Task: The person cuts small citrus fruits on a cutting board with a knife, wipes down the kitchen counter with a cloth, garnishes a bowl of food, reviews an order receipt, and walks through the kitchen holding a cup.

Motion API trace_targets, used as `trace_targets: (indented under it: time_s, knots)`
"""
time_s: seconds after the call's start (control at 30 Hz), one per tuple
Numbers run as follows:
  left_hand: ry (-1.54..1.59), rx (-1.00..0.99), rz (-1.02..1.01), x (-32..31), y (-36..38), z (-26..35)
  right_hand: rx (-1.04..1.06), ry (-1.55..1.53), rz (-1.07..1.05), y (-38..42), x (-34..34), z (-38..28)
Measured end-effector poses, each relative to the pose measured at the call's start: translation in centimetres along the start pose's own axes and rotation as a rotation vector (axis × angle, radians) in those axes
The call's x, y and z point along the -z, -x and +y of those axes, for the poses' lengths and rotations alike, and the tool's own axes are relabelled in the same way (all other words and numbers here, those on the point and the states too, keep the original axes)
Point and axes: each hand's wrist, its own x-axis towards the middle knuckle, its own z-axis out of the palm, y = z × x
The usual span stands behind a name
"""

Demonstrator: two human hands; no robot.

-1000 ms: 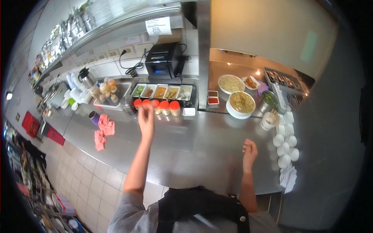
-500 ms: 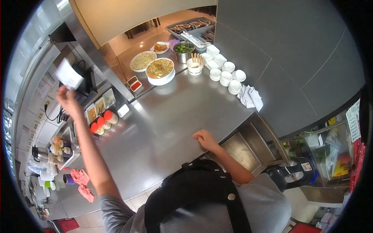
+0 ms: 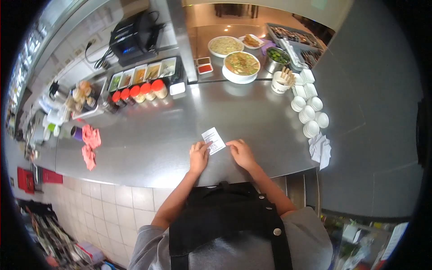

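Observation:
A small white printed receipt (image 3: 215, 139) is low over the steel counter (image 3: 162, 135) in front of me, tilted a little. My left hand (image 3: 198, 157) grips its lower left edge, with fingertips over the print. On the other side, my right hand (image 3: 242, 154) has its index finger stretched out to the receipt's right edge, the other fingers loosely bent and holding nothing.
Beyond the counter stand a soup bowl (image 3: 241, 64), a plate of fried rice (image 3: 225, 46) and a metal pot of greens (image 3: 277, 56). White dishes (image 3: 307, 114) are stacked at right near a crumpled cloth (image 3: 320, 150). Red-lidded jars (image 3: 147, 92) and a black printer (image 3: 134, 39) are left.
My left hand has come down from the upper left with the receipt to the counter before me. My right hand now reaches to the receipt's edge. The view has turned left.

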Motion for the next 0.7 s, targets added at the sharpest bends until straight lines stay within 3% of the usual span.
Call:
trace_targets:
  time_s: [0.07, 0.13, 0.2, 0.57, 0.7]
  knots:
    - [0.053, 0.048, 0.017, 0.0, -0.2, -0.2, -0.078, 0.089, -0.173, -0.5, -1.4, -1.3]
    - [0.101, 0.092, 0.025, 0.2, 0.1, -0.6, 0.003, 0.104, -0.209, -0.9, -2.6, -1.0]
    - [0.167, 0.080, 0.028, 0.5, -0.2, -0.6, -0.088, 0.319, -0.340, -1.8, -2.3, -1.9]
    - [0.133, 0.078, 0.046, 0.1, 0.0, -0.7, 0.023, 0.343, -0.421, -3.3, -0.9, -1.4]
    - [0.122, 0.092, 0.011, 0.4, 0.2, -0.5, 0.114, 0.150, -0.303, -3.9, -0.8, 0.0]
